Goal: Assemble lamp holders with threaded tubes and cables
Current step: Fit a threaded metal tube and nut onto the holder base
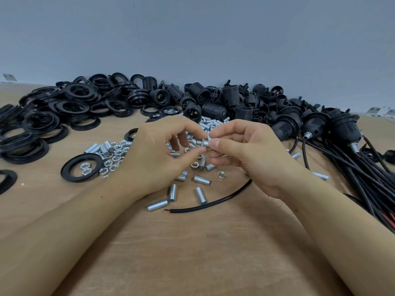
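Head view, frame centre: a threaded tube (202, 143) is pinched above the table (192, 253) between left hand (162, 150) and right hand (243, 150), where its nut, judged mid-threading, should be kept square and turned gently.

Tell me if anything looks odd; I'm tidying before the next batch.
One small silver hex nut lies alone, apart from the nut pile. A loose black cable curls across the wooden table, bare red wire end exposed. Nothing looks damaged.

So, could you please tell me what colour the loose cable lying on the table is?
Black cable, red at its stripped end; head view.
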`<state>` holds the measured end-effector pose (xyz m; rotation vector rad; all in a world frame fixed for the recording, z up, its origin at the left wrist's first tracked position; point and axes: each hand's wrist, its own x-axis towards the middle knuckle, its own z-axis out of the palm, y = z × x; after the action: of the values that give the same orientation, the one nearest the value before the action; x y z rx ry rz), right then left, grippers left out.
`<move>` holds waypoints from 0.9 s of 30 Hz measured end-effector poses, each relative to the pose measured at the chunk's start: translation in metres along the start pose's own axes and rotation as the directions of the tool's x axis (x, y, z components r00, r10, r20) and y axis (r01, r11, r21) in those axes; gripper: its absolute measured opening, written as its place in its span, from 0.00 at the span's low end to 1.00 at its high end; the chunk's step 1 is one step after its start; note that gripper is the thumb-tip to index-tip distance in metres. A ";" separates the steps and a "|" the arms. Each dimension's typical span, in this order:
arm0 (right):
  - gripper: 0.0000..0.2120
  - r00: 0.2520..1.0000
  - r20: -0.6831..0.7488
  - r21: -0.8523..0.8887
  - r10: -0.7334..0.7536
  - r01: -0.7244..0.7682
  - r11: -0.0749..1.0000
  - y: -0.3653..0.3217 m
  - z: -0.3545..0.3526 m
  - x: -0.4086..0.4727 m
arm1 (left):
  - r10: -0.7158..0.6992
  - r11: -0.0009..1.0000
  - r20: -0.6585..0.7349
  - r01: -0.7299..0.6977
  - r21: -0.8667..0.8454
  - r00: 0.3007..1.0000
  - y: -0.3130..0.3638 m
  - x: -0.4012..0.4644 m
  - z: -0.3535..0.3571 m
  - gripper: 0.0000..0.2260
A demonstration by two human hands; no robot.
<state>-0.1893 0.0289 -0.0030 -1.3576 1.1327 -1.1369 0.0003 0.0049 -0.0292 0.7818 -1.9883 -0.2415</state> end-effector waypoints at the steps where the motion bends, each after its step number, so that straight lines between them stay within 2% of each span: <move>1: 0.05 1.000 0.004 0.005 -0.002 0.002 1.000 0.000 0.000 0.000 | -0.007 1.000 0.000 0.007 0.004 1.000 0.000 0.000 0.000 0.08; 12: 0.04 1.000 0.027 0.012 -0.004 0.004 1.000 -0.001 -0.001 0.000 | 0.009 1.000 0.009 -0.009 0.013 1.000 0.001 0.000 -0.001 0.08; 27: 0.05 0.999 0.034 -0.024 -0.008 0.009 1.000 0.001 -0.003 0.000 | -0.101 0.993 0.056 0.104 -0.058 0.993 -0.003 -0.003 0.001 0.07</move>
<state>-0.1928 0.0282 -0.0040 -1.3967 1.1207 -1.1048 0.0020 0.0048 -0.0328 0.8477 -1.9834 -0.3850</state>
